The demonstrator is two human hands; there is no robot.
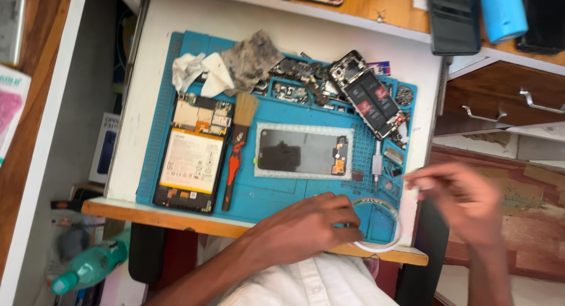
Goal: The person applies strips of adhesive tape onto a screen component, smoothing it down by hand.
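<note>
My left hand (306,228) reaches in from the lower left and grips a thin ring-shaped roll of clear tape (393,242) at the near edge of a blue repair mat (282,191). My right hand (462,199) hovers just right of the roll, past the mat's right edge. It is blurred by motion, with its fingertips drawn together towards the roll; whether they pinch anything cannot be made out. On the mat just beyond my left hand lies a dark phone panel in a pale frame (303,150).
An opened phone with a white battery (189,160) and a brush with a red and black handle (238,142) lie on the mat's left. A second opened phone (368,94), a small screwdriver (376,165), loose parts and crumpled cloths (203,70) sit farther back. A green bottle (88,266) stands below.
</note>
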